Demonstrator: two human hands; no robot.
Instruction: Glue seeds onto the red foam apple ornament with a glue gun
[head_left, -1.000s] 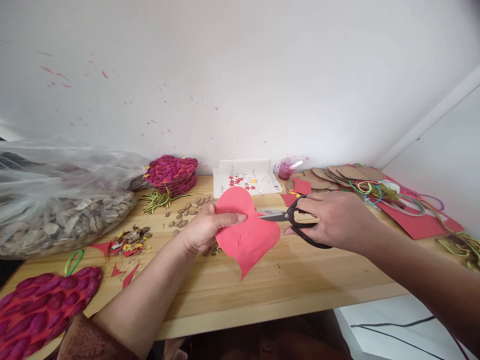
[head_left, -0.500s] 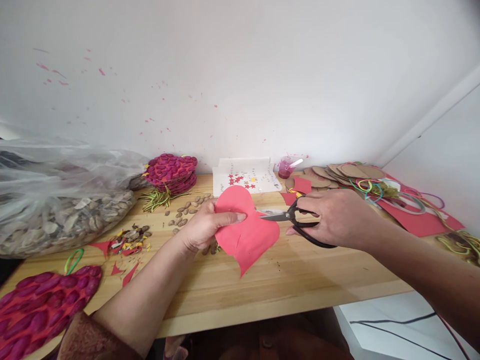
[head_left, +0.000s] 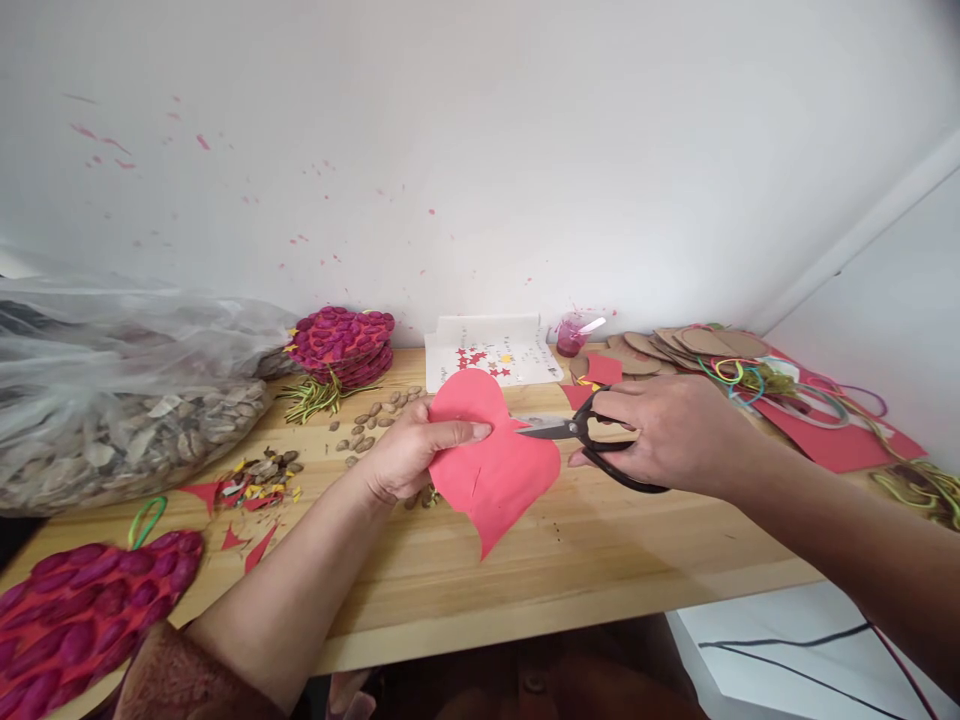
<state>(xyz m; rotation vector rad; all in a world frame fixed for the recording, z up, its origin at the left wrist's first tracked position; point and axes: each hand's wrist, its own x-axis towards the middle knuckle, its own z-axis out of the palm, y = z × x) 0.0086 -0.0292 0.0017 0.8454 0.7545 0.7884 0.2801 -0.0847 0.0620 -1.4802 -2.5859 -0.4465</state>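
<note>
Above the table, my left hand [head_left: 412,448] pinches a red paper heart [head_left: 517,480] by its left side, thumb on top and fingers underneath. The heart's two lobes point away and to the right, and a crease or slit runs near its middle. My right hand [head_left: 667,435] grips black-handled scissors [head_left: 622,445] through the loops. Their blades point left, with the tips at the notch between the lobes. Whether the tips are cutting into the paper I cannot tell.
A wooden table [head_left: 570,580] carries loose brown shells or seeds [head_left: 367,420], paper scraps [head_left: 259,548], a magenta-studded heart [head_left: 97,600] and a stack of similar pieces [head_left: 341,340]. A plastic bag [head_left: 150,430] bulges at left. Behind are a white sheet [head_left: 480,340], a cup [head_left: 571,338] and cardboard shapes [head_left: 690,345].
The scissors have shifted slightly left, and their blades look more closed. The paper heart stays nearly in place, its lower tip slightly lower.
</note>
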